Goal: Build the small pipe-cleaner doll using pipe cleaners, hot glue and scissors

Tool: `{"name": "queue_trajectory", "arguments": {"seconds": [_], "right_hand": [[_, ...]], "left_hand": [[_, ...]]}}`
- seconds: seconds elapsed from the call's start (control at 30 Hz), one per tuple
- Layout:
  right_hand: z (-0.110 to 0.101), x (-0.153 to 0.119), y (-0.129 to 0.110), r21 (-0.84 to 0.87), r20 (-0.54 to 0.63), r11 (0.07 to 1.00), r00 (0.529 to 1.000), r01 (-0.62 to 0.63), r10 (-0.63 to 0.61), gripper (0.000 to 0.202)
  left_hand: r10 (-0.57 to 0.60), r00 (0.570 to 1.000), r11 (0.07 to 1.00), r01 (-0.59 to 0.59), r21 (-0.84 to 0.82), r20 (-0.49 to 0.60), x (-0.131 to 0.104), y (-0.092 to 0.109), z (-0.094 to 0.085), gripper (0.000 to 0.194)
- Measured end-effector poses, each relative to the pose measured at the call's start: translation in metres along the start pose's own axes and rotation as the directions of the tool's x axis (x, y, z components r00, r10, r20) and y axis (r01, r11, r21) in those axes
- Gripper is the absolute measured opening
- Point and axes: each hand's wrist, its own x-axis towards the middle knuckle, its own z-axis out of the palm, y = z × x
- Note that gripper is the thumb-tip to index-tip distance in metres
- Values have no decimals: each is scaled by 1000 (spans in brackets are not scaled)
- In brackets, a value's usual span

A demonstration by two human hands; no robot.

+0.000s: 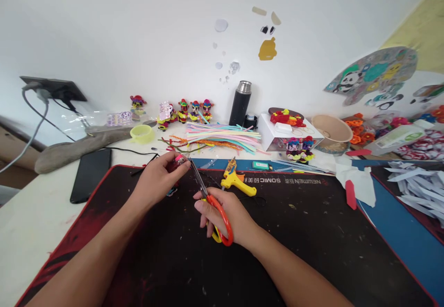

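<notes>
My left hand (157, 177) is closed on a small figurine (179, 159), of which a pink top shows between the fingers; most of it is hidden. Scissors (225, 224) with one red and one yellow handle are in my right hand (227, 210). Their blades point up and away, with the tips close beside the figurine and my left thumb. Whether the tips touch it I cannot tell. A yellow glue gun (239, 182) lies just beyond my right hand on the black desk mat (294, 247).
Colourful pipe cleaners (222, 136) lie in a heap behind my hands. Several finished figurines (195, 108) stand by the wall, left of a black thermos (241, 101). At left are a phone (90, 175) and a yellow-green ring (142, 133); at right, white paper strips (418, 187).
</notes>
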Motion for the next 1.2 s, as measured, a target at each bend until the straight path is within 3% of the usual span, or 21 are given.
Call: {"name": "queue_trajectory", "arguments": {"seconds": [0.67,0.77,0.87,1.0,1.1,1.2], "right_hand": [[5,0,2,40,-27,999,999,22,-21,54],[3,0,5,21,-25,999,999,43,-42,50],[2,-1,3,-2,-60,999,997,42,-42,47],[2,-1,-2,36,-68,999,998,-2,4,52],[2,0,-2,103,-34,995,999,-9,13,59],[2,1,2,165,-14,986,1000,-5,8,59]], "left_hand": [[-25,996,998,30,56,-80,-3,0,1,26],[-52,995,998,50,-26,-86,-2,1,-2,24],[-129,989,963,106,-248,-77,0,-2,-5,23],[-206,978,778,187,-600,37,3,-8,-6,31],[-201,972,708,229,-668,120,3,-9,-3,34],[-199,971,687,233,-688,131,2,-8,0,35]]}}
